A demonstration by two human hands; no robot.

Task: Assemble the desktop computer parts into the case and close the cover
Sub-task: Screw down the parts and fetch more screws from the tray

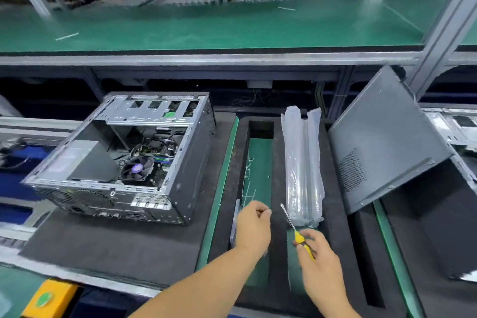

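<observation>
An open computer case (124,155) lies on its side on a black foam pad at the left, its motherboard and fan (138,169) showing. The grey side cover (384,142) leans tilted at the right. My right hand (318,255) grips a yellow-handled screwdriver (296,232), shaft pointing up and left. My left hand (254,227) hovers over the green slot of the foam tray, fingers curled with thumb and forefinger pinched together; whether it holds something small I cannot tell.
A foam tray (278,162) with green slots holds long parts in clear plastic bags (303,162). A green shelf (206,26) runs across above. More cases stand at the far right (454,126). A yellow box with a green button (49,297) sits at the bottom left.
</observation>
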